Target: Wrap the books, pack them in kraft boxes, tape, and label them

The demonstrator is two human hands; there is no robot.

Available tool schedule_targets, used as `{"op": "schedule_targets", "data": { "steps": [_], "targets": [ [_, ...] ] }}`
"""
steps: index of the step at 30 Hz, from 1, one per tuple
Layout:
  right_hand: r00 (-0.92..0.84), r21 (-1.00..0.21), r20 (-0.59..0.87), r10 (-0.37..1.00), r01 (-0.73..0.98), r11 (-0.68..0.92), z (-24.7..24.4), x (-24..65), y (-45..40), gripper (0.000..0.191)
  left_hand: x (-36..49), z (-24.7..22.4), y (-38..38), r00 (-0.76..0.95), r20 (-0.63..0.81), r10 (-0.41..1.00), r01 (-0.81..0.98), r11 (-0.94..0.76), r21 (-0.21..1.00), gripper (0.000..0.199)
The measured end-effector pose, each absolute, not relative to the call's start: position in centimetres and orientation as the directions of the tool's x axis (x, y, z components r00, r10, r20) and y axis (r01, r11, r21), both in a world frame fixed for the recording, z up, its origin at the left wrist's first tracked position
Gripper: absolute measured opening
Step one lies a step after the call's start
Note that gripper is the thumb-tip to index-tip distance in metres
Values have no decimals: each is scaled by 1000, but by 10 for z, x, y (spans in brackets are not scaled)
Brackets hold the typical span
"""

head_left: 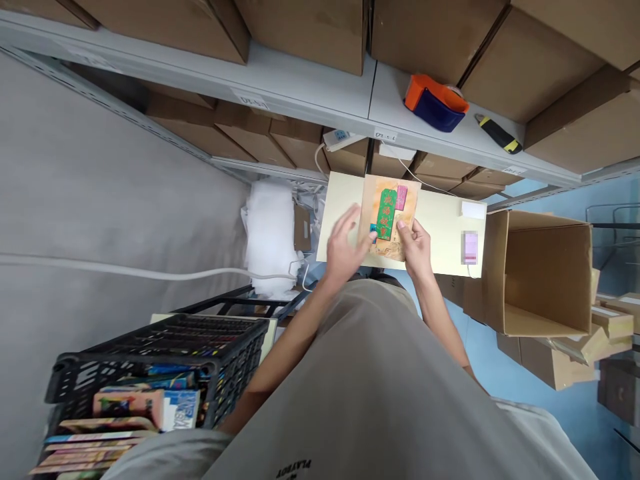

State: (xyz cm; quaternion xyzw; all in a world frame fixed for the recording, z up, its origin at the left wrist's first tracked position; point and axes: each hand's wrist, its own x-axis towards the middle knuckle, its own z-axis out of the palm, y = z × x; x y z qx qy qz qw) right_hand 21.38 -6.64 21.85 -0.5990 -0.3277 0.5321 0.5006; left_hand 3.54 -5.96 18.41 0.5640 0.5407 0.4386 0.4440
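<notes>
Over the pale table, I see a book with an orange cover and a green title panel. My right hand grasps its lower right side, thumb pressed on the cover. My left hand is blurred, its fingers loosely spread at the book's left edge; I cannot tell whether its thumb touches the cover. Towards the table's right end I have a white box and, just below it, what looks like a phone. Beyond that end stands an open carton. On the shelf above lie a tape dispenser and a knife. Down at my left, a black crate holds more books.
</notes>
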Motion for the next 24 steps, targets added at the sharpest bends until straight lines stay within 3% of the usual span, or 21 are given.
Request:
{"op": "schedule_targets", "data": {
  "steps": [3, 8, 14, 19, 24],
  "targets": [
    [131, -923, -354, 926, -205, -324, 216, 222, -66, 67, 22, 175, -43, -4, -108, 994, 105, 108, 989, 90],
    [102, -900, -388, 916, -255, -353, 208, 220, -67, 68, 24, 178, -36, 202, -354, 913, -241, 397, 886, 80],
    [90, -883, -428, 899, -255, -395, 201, 224, -68, 73, 28, 176, -39, 196, -413, 889, -281, 455, 845, 71],
    [112, -926, -355, 928, -184, -331, 202, 236, -66, 61, 22, 167, -33, 129, -290, 948, -168, 309, 936, 63],
    [77, -981, -191, 979, -48, -188, 203, 252, -64, 44, 3, 168, -25, 120, 48, 992, 167, -68, 984, 24]
  ]
}}
